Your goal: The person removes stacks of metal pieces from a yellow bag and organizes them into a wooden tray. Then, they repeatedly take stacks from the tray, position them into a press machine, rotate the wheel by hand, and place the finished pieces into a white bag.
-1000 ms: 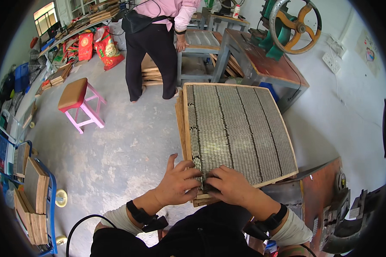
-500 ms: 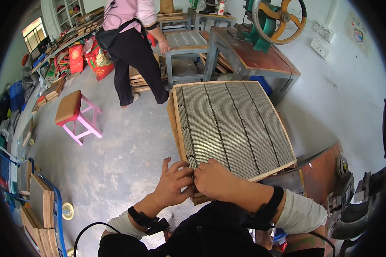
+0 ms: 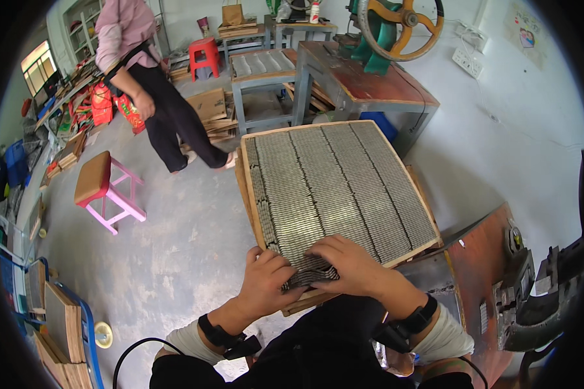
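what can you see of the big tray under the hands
The tray is a wide, flat, square wooden frame packed with long rows of small grey metal pieces, split by dark lines into about four bands. It lies tilted on stacked boards, its near corner toward the person. Both hands, left hand and right hand, press on bunched pieces at the near edge.

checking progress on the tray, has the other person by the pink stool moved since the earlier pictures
Yes. The other person has walked from beside the grey metal table toward the pink stool, the person's left.

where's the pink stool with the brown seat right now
In the head view, the pink stool stands on the concrete floor, left of the wooden tray, near the standing person.
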Action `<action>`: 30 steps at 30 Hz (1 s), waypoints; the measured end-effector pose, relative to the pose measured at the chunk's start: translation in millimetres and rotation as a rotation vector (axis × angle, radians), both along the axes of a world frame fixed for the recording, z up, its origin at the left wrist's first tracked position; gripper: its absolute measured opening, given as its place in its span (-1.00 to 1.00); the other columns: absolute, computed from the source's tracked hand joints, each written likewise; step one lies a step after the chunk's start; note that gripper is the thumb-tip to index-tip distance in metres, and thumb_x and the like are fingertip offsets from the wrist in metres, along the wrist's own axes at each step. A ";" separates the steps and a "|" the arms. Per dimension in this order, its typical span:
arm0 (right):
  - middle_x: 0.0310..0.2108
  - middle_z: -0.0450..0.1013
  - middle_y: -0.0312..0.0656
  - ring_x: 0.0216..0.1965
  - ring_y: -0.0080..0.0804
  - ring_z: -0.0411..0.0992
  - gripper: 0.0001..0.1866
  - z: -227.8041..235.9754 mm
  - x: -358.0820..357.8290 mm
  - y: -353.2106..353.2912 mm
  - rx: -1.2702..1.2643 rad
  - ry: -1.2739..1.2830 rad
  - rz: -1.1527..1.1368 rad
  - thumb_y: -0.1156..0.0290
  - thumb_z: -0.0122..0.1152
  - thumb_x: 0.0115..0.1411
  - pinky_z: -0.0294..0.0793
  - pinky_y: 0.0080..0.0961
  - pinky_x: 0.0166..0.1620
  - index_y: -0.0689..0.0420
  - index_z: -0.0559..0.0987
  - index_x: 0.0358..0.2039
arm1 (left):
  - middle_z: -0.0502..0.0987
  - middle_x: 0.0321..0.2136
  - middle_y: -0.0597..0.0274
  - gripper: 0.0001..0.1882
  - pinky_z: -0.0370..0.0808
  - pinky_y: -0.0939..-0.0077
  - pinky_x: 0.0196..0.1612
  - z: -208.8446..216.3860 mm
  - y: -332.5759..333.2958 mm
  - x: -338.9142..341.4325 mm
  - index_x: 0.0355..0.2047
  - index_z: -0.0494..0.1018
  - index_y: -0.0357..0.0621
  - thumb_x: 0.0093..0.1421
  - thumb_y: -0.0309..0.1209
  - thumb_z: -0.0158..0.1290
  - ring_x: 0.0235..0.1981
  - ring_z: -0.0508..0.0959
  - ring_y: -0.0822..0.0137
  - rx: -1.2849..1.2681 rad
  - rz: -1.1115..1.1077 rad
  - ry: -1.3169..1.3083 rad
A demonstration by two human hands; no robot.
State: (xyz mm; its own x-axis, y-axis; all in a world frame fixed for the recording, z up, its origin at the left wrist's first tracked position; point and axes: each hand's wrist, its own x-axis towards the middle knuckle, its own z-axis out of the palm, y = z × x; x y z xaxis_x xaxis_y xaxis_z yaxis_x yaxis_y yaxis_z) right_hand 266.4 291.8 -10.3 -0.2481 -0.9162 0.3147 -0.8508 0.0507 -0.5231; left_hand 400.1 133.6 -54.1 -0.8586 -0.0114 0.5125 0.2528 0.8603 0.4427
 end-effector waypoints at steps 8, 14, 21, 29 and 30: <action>-0.35 0.37 -0.11 -0.23 -0.14 0.36 -0.57 -40.5 10.2 4.6 -0.043 0.065 0.027 0.33 0.33 -0.23 0.37 -0.25 -0.16 0.21 0.44 -0.31 | 0.38 -0.54 0.30 -0.61 0.21 0.17 -0.18 10.9 -11.7 -12.0 -0.56 0.40 -0.07 -0.43 -0.30 0.33 -0.40 0.37 0.19 0.016 -0.132 0.096; -0.34 0.33 -0.09 -0.30 -0.11 0.35 -0.60 3.9 12.1 33.0 -0.177 -0.077 -0.065 0.38 0.31 -0.18 0.41 -0.28 -0.24 0.26 0.41 -0.32 | 0.39 -0.54 0.18 -0.66 0.28 0.27 -0.25 77.7 8.8 -34.4 -0.56 0.38 -0.18 -0.41 -0.42 0.24 -0.39 0.38 0.14 0.070 -0.312 0.197; -0.31 0.36 -0.03 -0.22 -0.02 0.39 -0.63 64.3 61.2 235.5 -0.066 -0.022 -0.735 0.45 0.26 -0.11 0.42 -0.21 -0.18 0.21 0.45 -0.23 | 0.45 -0.51 0.25 -0.67 0.32 0.25 -0.28 86.0 179.7 -134.8 -0.56 0.46 -0.16 -0.31 -0.31 0.33 -0.43 0.44 0.20 0.159 -0.984 0.175; -0.23 0.39 0.04 -0.13 0.02 0.37 -0.55 26.3 91.4 379.3 0.166 0.040 -1.329 0.38 0.32 -0.13 0.40 -0.23 -0.08 0.18 0.49 -0.16 | 0.47 -0.45 0.26 -0.69 0.32 0.25 -0.18 37.3 380.7 -167.8 -0.60 0.49 -0.15 -0.23 -0.20 0.29 -0.28 0.43 0.19 0.097 -1.143 0.103; -0.23 0.40 0.03 -0.11 0.02 0.35 -0.54 17.8 90.9 385.1 0.227 0.095 -1.384 0.37 0.33 -0.14 0.39 -0.23 -0.07 0.17 0.50 -0.16 | 0.47 -0.45 0.26 -0.69 0.32 0.25 -0.18 33.8 385.9 -167.2 -0.60 0.49 -0.15 -0.23 -0.20 0.29 -0.28 0.43 0.19 0.116 -1.162 0.148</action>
State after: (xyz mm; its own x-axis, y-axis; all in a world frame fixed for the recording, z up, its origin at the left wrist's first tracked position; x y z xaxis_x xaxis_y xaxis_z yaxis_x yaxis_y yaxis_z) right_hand 357.2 677.0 7.4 -0.9652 0.0171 0.2610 -0.0737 0.9396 -0.3343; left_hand 233.0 519.5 -20.2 -0.3162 0.6860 0.6553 0.9140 0.0353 0.4041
